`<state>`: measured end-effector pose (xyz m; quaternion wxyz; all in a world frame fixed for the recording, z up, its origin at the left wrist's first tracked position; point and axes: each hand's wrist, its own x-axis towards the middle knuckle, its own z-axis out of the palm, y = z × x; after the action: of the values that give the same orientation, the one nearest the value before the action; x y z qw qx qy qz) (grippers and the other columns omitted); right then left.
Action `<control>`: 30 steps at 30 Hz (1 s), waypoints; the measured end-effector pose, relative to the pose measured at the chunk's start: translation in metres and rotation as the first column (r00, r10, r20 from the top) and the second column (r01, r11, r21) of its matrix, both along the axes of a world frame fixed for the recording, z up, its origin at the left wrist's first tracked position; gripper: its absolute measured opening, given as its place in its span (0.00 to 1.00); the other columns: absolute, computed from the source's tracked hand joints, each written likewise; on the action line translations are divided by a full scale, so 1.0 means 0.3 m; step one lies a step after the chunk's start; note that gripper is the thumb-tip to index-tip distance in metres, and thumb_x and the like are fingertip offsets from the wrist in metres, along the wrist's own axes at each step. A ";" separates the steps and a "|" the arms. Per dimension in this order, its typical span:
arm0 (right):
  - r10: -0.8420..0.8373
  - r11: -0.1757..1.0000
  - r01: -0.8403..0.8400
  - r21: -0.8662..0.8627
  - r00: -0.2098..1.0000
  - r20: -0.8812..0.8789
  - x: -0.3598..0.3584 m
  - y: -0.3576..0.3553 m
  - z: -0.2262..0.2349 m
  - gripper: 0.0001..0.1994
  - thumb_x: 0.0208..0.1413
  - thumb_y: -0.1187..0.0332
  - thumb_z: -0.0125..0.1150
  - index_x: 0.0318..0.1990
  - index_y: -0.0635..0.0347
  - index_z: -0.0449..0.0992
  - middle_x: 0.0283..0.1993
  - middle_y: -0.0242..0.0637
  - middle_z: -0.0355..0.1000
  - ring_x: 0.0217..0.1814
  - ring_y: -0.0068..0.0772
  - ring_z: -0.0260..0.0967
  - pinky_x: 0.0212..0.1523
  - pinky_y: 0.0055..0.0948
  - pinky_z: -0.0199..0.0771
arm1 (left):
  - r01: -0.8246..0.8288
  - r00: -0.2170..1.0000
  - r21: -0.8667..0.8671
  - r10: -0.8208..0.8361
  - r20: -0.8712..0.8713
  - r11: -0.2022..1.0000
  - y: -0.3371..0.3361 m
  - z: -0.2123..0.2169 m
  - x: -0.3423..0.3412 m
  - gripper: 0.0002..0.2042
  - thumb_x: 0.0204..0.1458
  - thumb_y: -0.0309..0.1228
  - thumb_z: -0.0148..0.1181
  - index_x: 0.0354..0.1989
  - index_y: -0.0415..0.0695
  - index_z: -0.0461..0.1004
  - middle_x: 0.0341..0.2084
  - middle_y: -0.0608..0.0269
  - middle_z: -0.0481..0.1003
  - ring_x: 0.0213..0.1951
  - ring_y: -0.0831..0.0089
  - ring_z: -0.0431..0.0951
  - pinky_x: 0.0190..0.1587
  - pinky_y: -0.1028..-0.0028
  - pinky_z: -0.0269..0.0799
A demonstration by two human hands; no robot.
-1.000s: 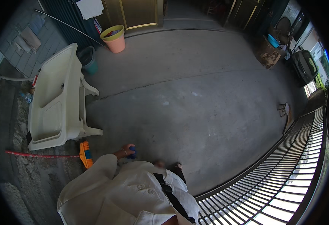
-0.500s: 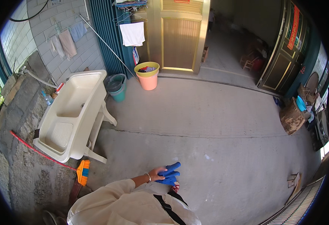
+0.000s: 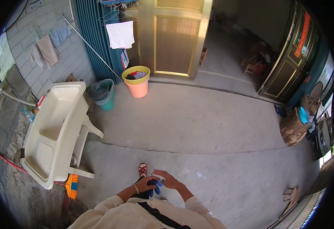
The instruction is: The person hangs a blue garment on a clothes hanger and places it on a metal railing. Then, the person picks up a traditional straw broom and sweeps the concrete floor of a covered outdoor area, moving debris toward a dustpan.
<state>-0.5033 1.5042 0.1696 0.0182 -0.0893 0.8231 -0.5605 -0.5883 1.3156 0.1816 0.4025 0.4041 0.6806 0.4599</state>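
Observation:
Close in front of my body, my left hand [image 3: 145, 184], with a bracelet at the wrist, is closed on blue gloves [image 3: 157, 184]. They hang bunched below its fingers, partly hidden; I cannot tell how many there are. From the right, my bare right hand [image 3: 167, 179] reaches across just above the gloves. Its fingers are stretched out toward my left hand, and its palm side is hidden. Below the hands a red patterned shoe [image 3: 142, 169] of mine shows on the concrete floor.
To the left stands a cream laundry sink [image 3: 54, 126] with a washboard; an orange-bristled broom [image 3: 72, 186] leans by it. A pink bucket [image 3: 137, 90] topped by a yellow basin [image 3: 136, 81], and green buckets [image 3: 105, 103], stand near the doors. At right is a wood stump [image 3: 293, 131] with a blue basin [image 3: 303, 115].
My left hand and the gloves have moved left and closer to my body. My right hand has come into view beside them. The view has shifted, and my red shoe shows more.

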 end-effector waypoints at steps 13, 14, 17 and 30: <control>-0.353 0.935 0.350 0.058 0.932 0.083 -1.028 0.109 0.076 0.13 0.43 0.72 0.51 0.40 0.62 0.71 0.32 0.43 0.71 0.33 0.36 0.69 0.35 0.29 0.68 | -0.206 0.976 0.023 0.207 -0.063 0.978 0.168 0.067 -1.062 0.33 0.38 0.38 0.64 0.55 0.49 0.58 0.43 0.51 0.69 0.43 0.61 0.71 0.47 0.69 0.66; -0.380 0.925 0.379 0.036 0.925 0.029 -1.110 0.124 0.083 0.13 0.43 0.72 0.53 0.39 0.61 0.71 0.32 0.41 0.72 0.32 0.34 0.69 0.34 0.28 0.69 | -0.227 0.971 -0.015 0.225 -0.074 0.974 0.175 0.073 -1.122 0.34 0.37 0.38 0.65 0.55 0.49 0.57 0.42 0.50 0.70 0.42 0.60 0.72 0.47 0.69 0.66; -0.391 0.921 0.389 -0.040 0.915 -0.100 -1.320 0.184 0.058 0.12 0.43 0.73 0.54 0.38 0.61 0.72 0.32 0.39 0.72 0.32 0.33 0.69 0.36 0.27 0.69 | -0.259 0.961 -0.140 0.241 -0.132 0.956 0.208 0.039 -1.275 0.35 0.36 0.42 0.65 0.56 0.50 0.58 0.42 0.46 0.70 0.42 0.58 0.73 0.46 0.68 0.67; -0.018 0.998 0.021 -0.064 0.999 0.044 -2.386 0.690 0.216 0.09 0.53 0.68 0.52 0.39 0.62 0.72 0.36 0.36 0.71 0.40 0.27 0.69 0.42 0.25 0.69 | -0.694 0.368 -0.212 0.592 0.718 0.688 0.554 0.076 -2.032 0.15 0.48 0.28 0.57 0.45 0.40 0.69 0.39 0.60 0.73 0.41 0.66 0.73 0.49 0.67 0.67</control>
<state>-1.2192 1.7111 0.2344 0.0279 -0.0695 0.8048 -0.5888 -1.1980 1.4818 0.2043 0.4031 -0.0932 0.5265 0.7427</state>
